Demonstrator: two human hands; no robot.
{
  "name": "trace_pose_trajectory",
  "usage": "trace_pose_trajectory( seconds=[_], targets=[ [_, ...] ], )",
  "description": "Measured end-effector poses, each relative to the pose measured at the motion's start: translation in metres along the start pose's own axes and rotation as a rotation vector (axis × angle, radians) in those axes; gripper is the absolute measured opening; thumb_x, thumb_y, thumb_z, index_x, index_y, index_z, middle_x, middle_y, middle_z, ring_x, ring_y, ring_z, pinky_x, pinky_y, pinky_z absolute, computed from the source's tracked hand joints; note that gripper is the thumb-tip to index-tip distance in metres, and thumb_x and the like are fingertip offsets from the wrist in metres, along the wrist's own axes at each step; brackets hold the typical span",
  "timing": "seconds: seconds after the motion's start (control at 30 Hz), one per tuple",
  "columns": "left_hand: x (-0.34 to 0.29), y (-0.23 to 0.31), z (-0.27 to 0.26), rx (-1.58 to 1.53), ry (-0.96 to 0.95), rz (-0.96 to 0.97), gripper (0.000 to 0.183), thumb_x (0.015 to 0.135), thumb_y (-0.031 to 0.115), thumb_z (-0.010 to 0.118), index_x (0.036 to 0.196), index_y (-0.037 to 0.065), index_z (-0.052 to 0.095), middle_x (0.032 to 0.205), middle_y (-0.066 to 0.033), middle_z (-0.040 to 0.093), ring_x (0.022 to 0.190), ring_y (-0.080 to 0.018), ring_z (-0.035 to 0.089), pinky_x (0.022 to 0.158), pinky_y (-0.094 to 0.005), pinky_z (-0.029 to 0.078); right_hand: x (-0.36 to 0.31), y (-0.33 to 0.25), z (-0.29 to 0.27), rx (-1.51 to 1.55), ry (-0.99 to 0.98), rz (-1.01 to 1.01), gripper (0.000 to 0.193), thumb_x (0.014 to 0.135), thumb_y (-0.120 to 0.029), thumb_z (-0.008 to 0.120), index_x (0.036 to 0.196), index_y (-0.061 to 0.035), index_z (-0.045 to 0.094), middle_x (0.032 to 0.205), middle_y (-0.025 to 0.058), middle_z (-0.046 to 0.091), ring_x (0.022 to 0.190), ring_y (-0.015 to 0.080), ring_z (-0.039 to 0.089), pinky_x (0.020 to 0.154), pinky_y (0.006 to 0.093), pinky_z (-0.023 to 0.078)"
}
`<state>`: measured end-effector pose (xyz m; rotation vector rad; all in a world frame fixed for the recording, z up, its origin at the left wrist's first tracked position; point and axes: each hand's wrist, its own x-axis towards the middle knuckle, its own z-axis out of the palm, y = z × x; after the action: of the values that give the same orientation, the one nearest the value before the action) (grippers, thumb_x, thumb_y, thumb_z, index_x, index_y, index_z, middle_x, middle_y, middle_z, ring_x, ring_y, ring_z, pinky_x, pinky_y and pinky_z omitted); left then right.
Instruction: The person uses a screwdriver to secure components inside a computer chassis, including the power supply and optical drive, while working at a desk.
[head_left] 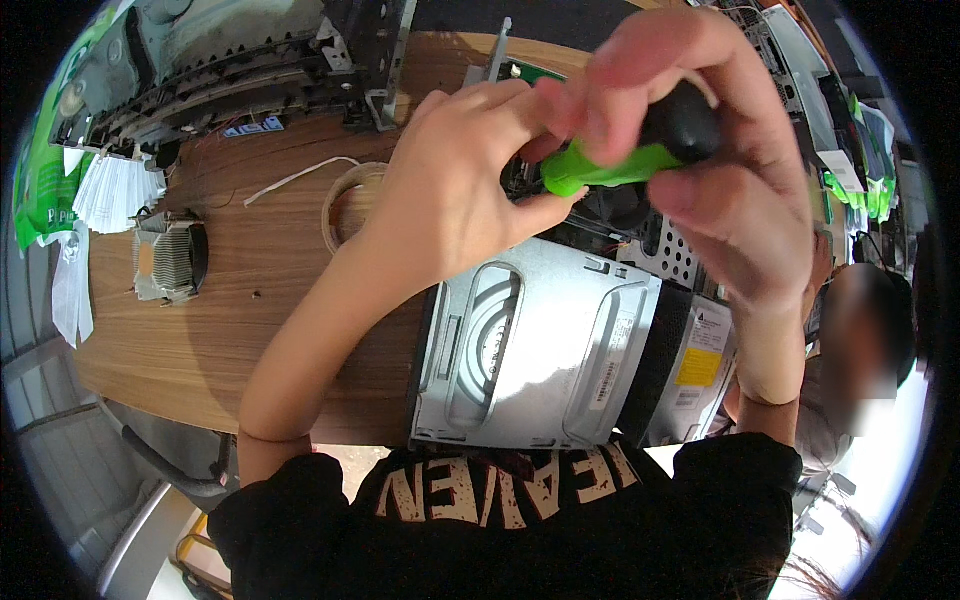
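Observation:
My right hand (740, 170) is raised at the upper right, its fingers curled round the green and black handle of what looks like a screwdriver (625, 168). The tool's shaft and tip are out of sight. At the front end of the handle is my left hand (445, 180), thumb just beneath the green part; its fingertips are partly covered, so what they pinch cannot be made out. Under both hands lie dark computer parts with a black fan (612, 208) and a perforated metal plate (675, 250). Nearer me sits a silver optical drive (545, 345).
A second drive (695, 365) with a yellow label adjoins the silver one. On the wooden table (250, 340) are a tape roll (333, 215) and a heatsink (165, 260). A metal computer chassis (230, 80) stands far left. Another person (850, 350) is at the right.

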<state>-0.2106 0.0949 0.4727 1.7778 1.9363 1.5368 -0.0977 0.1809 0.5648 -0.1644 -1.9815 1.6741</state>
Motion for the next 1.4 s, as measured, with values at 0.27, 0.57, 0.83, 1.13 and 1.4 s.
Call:
trace_pose_trajectory(
  seconds=[0.27, 0.57, 0.83, 1.13, 1.4],
  targets=[
    [-0.003, -0.008, -0.023, -0.131, -0.193, 0.107, 0.038, 0.073, 0.024, 0.08, 0.106, 0.008, 0.068, 0.094, -0.0112, 0.068, 0.087, -0.0238, 0.065, 0.078, -0.035, 0.043, 0.016, 0.031, -0.025, 0.278, -0.334, 0.002, 0.015, 0.091, -0.005, 0.061, 0.105, 0.0006, 0.057, 0.091, 0.0064, 0.062, 0.073, 0.0103, 0.056, 0.065, 0.0254, 0.042],
    [0.005, -0.009, -0.011, 0.168, 0.029, 0.118, 0.031, 0.071, 0.032, 0.083, 0.08, 0.008, 0.066, 0.073, -0.0019, 0.067, 0.071, -0.0174, 0.064, 0.075, -0.0337, 0.043, 0.03, 0.013, -0.042, -0.918, -0.118, -0.597, 0.019, 0.084, -0.014, 0.075, 0.089, 0.0001, 0.063, 0.074, 0.0069, 0.061, 0.063, 0.0172, 0.058, 0.056, 0.0278, 0.045],
    [-0.002, -0.015, -0.022, 0.156, -0.157, 0.097, 0.033, 0.077, 0.029, 0.078, 0.101, 0.006, 0.07, 0.108, -0.0079, 0.065, 0.106, -0.0243, 0.059, 0.094, -0.0395, 0.04, 0.031, 0.004, -0.05, -0.426, -0.512, -0.565, 0.045, 0.075, 0.006, 0.063, 0.12, 0.0006, 0.057, 0.115, 0.0158, 0.06, 0.103, 0.0295, 0.06, 0.086, 0.0374, 0.049],
    [-0.002, -0.01, 0.003, 0.012, -0.098, -0.052, 0.021, 0.076, 0.025, 0.076, 0.086, 0.007, 0.069, 0.097, -0.0063, 0.066, 0.098, -0.0268, 0.059, 0.084, -0.0412, 0.04, 0.009, 0.027, -0.025, -0.166, -0.251, -0.238, 0.014, 0.09, -0.013, 0.065, 0.092, -0.0027, 0.056, 0.083, 0.0066, 0.055, 0.076, 0.0126, 0.053, 0.067, 0.0258, 0.042],
    [-0.003, -0.001, 0.001, 0.077, -0.082, -0.139, 0.021, 0.071, 0.024, 0.081, 0.084, 0.01, 0.072, 0.089, -0.0062, 0.069, 0.085, -0.0214, 0.063, 0.079, -0.0378, 0.044, 0.026, 0.04, -0.026, 0.157, -0.391, -0.105, 0.032, 0.102, -0.027, 0.048, 0.083, -0.0025, 0.053, 0.061, -0.0002, 0.048, 0.051, 0.0066, 0.043, 0.049, 0.0233, 0.034]
  ],
)
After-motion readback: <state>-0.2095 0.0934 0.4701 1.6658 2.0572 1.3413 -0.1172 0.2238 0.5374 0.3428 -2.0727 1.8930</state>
